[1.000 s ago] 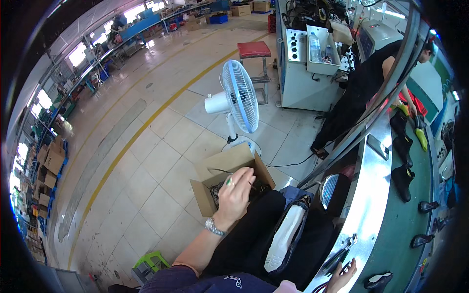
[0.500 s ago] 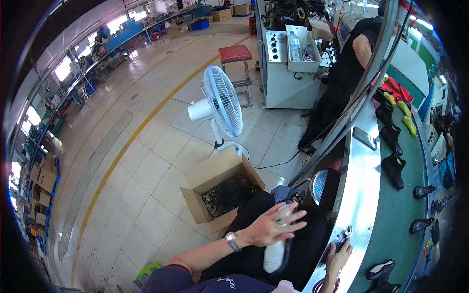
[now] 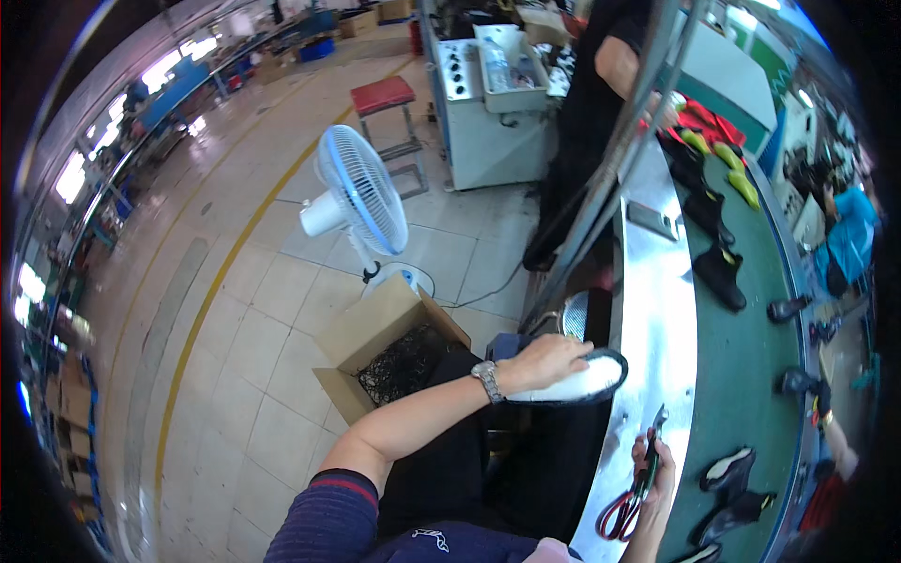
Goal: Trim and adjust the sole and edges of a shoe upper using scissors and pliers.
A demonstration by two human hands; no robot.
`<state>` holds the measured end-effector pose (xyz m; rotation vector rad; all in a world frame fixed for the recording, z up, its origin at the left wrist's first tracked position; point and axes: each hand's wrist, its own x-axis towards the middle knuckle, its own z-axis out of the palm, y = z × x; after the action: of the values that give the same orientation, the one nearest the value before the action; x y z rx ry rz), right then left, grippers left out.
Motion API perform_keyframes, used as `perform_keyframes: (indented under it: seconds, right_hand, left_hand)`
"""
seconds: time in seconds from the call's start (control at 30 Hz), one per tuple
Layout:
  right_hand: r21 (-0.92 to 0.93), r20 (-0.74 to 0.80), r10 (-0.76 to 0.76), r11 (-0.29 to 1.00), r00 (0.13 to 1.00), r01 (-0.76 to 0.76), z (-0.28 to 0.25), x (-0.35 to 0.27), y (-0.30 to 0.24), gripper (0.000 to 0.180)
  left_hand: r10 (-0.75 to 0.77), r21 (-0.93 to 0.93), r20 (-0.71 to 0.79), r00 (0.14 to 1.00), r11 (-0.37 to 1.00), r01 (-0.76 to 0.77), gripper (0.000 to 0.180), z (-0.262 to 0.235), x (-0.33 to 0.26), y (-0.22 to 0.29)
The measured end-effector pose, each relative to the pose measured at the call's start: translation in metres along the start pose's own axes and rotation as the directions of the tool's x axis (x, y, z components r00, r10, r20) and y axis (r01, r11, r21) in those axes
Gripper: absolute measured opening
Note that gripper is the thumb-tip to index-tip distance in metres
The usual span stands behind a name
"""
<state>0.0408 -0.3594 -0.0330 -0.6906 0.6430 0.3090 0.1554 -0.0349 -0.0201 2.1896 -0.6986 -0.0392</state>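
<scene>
My left hand (image 3: 542,364) is closed over one end of a black shoe (image 3: 584,379) with a pale white flat face turned up. The shoe lies level over my lap, its free end beside the metal table edge. My fingers hide its near end. In my right hand (image 3: 663,474), fingers wrapped, are pliers (image 3: 655,436) with dark handles and a metal tip pointing away from me. Red looped handles (image 3: 619,518) show just below that hand, over the metal ledge; whether they belong to the same tool I cannot tell.
A shiny metal ledge (image 3: 648,319) borders a green belt (image 3: 741,375) with several black shoes. A phone (image 3: 651,221) lies farther up the ledge. An open carton (image 3: 343,373) holding black stringy material and a fan (image 3: 361,192) stand left. A person (image 3: 601,103) in black works ahead.
The shoe has swung from upright on my lap to lying crosswise, nearer the ledge, with my left hand gripping its end. My right hand has raised the pliers. The whole view has shifted.
</scene>
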Motion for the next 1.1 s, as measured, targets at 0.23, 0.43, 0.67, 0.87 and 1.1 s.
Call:
perform_keyframes:
  seconds: [0.23,0.43,0.67,0.87,1.1]
  right_hand:
    - [-0.675,0.085,0.087,0.738,0.993,-0.007,0.077,-0.036,-0.026,0.062]
    - [-0.918,0.238,0.343,0.384,0.909,0.096,0.145,-0.037,-0.039,0.07]
    - [-0.981,0.129,0.534,-0.054,0.836,0.185,0.185,-0.012,-0.037,0.068]
    - [-0.96,0.206,0.336,-0.112,0.919,0.256,0.171,-0.035,-0.009,0.061]
    - [-0.833,0.507,0.099,-0.198,0.857,0.516,0.13,-0.039,0.017,0.059]
  left_hand:
    - [0.16,0.341,-0.016,0.987,0.929,-0.145,0.011,-0.002,0.013,0.003]
    - [-0.101,0.237,-0.177,0.979,0.961,0.142,0.031,-0.018,0.023,0.0]
    - [-0.027,0.027,0.026,0.999,0.999,0.026,0.088,-0.007,-0.039,0.05]
    - [-0.109,0.256,-0.116,0.987,0.957,0.136,0.106,0.014,-0.058,0.069]
    - [0.029,0.325,-0.19,0.981,0.945,0.035,0.084,0.02,-0.066,0.07]
